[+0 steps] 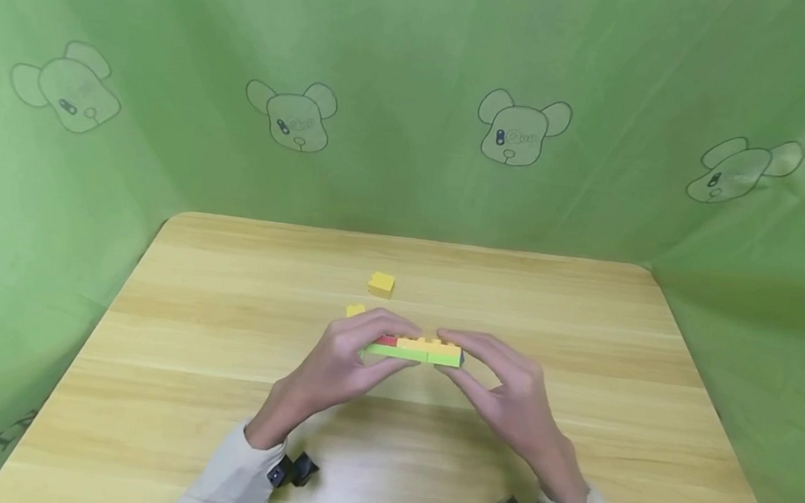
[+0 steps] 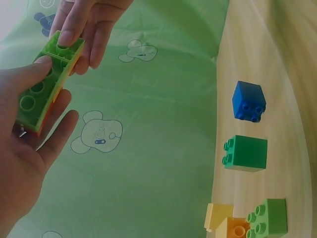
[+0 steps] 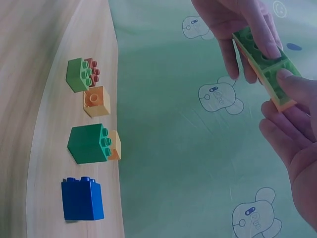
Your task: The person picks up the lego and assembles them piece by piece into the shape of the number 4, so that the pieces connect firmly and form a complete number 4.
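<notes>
A flat strip of joined toy building bricks [image 1: 430, 351] is held level over the table by both hands. Its lower layer is light green, split by a seam toward the right end; red and yellow-orange pieces with studs form the top. My left hand [image 1: 346, 352] grips the left part, thumb beneath and fingers over the top. The right hand [image 1: 516, 383] pinches the right end the same way. In the left wrist view the hollow green underside [image 2: 37, 91] shows, with both thumbs pressed on it. A bit of blue peeks out at the strip's right end.
On the wooden table [image 1: 187, 328] beyond the hands lie two yellow bricks [image 1: 381, 285], one partly covered by the left hand. Wrist views also show a blue brick [image 2: 249, 100], a dark green brick [image 2: 248, 152], a light green brick [image 2: 273, 218] and a red brick [image 3: 94, 73].
</notes>
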The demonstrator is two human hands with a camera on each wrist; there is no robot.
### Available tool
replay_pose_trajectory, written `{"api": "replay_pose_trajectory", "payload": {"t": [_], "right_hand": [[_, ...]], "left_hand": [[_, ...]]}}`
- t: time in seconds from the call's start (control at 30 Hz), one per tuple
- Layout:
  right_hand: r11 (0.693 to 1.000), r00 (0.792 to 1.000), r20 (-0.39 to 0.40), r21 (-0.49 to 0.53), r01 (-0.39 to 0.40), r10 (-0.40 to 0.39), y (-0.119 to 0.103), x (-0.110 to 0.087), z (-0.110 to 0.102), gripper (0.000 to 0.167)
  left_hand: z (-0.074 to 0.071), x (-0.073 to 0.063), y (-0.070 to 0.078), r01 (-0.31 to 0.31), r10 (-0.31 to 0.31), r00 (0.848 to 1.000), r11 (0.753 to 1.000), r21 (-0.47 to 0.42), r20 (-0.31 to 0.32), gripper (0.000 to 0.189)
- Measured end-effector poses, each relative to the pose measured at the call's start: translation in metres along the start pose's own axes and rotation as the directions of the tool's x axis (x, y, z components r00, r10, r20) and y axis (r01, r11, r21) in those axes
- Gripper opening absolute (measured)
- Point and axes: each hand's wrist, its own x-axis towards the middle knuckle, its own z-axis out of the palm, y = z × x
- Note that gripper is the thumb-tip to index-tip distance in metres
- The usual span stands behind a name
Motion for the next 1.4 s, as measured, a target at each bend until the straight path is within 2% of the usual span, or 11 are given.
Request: {"api": "replay_pose_trajectory", "payload": {"t": [0.2,0.33,0.43,0.63,0.73,0.8,0.9,1.07,1.2,1.3,1.4], "right_hand": [[1.000,1.000,0.013,-0.011,-0.026,0.026,0.004,-0.001,-0.003,0.036],[0.983,0.979,0.093,-0.048,-0.177,0.181,0.012,-0.007,-0.007,0.044],[0.937,0.915,0.209,-0.146,-0.318,0.344,0.022,-0.016,-0.005,0.058],[0.853,0.721,0.456,-0.292,-0.432,0.521,0.045,-0.039,0.011,0.065],[0.841,0.664,0.518,-0.348,-0.413,0.540,0.052,-0.048,0.017,0.071],[0.833,0.642,0.533,-0.383,-0.399,0.552,0.055,-0.053,0.020,0.072],[0.824,0.646,0.516,-0.407,-0.394,0.563,0.057,-0.056,0.022,0.063],[0.816,0.678,0.462,-0.406,-0.411,0.571,0.056,-0.058,0.021,0.040],[0.789,0.663,0.432,-0.393,-0.472,0.611,0.052,-0.058,0.022,0.038],[0.756,0.654,0.379,-0.301,-0.581,0.654,0.044,-0.052,0.023,0.042],[0.724,0.668,0.305,-0.130,-0.677,0.679,0.030,-0.040,0.022,0.042]], "left_hand": [[-0.001,-0.002,-0.003,0.039,-0.039,0.999,0.999,0.009,0.008,0.035],[-0.004,-0.004,-0.005,0.079,-0.078,0.997,0.997,0.027,-0.029,0.038],[-0.005,-0.005,-0.006,0.103,-0.101,0.993,0.994,0.023,-0.060,0.039],[-0.006,-0.004,-0.008,0.097,-0.094,0.992,0.995,0.022,-0.082,0.039],[-0.005,-0.005,-0.009,0.099,-0.095,0.991,0.994,0.036,-0.094,0.040],[-0.005,-0.005,-0.009,0.100,-0.096,0.990,0.994,0.037,-0.101,0.039],[-0.005,-0.005,-0.009,0.098,-0.094,0.990,0.995,0.032,-0.107,0.036],[-0.006,-0.005,-0.008,0.094,-0.090,0.990,0.995,0.032,-0.109,0.036],[-0.005,-0.005,-0.009,0.097,-0.094,0.991,0.995,0.023,-0.093,0.038],[-0.004,-0.005,-0.009,0.110,-0.108,0.991,0.994,0.025,-0.082,0.040],[-0.003,-0.005,-0.009,0.127,-0.124,0.989,0.991,0.031,-0.076,0.042]]}}
